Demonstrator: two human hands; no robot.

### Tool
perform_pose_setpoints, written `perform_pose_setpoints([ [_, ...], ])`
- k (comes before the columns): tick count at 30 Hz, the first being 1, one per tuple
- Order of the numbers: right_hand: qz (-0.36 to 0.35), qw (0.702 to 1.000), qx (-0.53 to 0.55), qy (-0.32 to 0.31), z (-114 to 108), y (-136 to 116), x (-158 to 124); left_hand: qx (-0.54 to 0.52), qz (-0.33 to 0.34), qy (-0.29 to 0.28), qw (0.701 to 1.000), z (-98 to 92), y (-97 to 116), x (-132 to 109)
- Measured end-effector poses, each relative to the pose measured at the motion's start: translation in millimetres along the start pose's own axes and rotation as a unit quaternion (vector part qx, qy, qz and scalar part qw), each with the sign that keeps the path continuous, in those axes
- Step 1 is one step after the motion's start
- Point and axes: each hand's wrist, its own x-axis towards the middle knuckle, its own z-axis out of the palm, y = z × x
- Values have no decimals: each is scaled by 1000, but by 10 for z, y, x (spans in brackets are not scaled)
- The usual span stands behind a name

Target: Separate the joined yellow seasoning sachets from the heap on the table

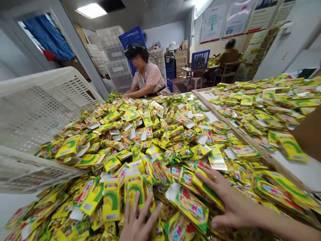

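Observation:
My left hand (140,219) lies with fingers spread over the near part of a heap of small yellow-and-green printed boxes. Its fingertips touch an upright yellow box (134,189), beside another yellow box (111,201). To the right, my right hand (233,202) is stretched out, its fingers resting along a yellow box (208,187) and its thumb apart. Between the hands lies a box with coloured letters (190,207), its white end flap raised. Many boxes in the heap have open white flaps. Small shiny packets (178,152) are mixed among them.
A white perforated crate (42,110) lies tipped at the left edge of the heap. A wooden strip (233,134) divides the table, with more boxes (265,100) beyond it. Across the table a co-worker (150,77) reaches into the heap; another person (228,55) sits farther back.

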Motion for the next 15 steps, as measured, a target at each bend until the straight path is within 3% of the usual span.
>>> perform_pose_setpoints([
  [3, -18, 999, -23, 13, 215, -77, 212, -42, 55, 9, 998, 7, -109, 300],
  [5, -31, 999, -16, 38, 322, -134, 491, -50, 50, -10, 997, -55, -234, 528],
  [8, -74, 994, -24, 72, 391, -287, 1103, -40, -27, -31, 998, -168, -490, 882],
  [11, -63, 994, -54, 71, 347, -493, 1742, -27, -113, -48, 992, -230, -884, 1187],
  [13, -44, 996, -59, 59, 256, -609, 2019, -48, -168, -78, 981, -266, -1221, 1319],
  [15, -46, 997, -41, 43, 106, -651, 2099, -107, -217, -110, 964, -339, -1559, 1380],
])
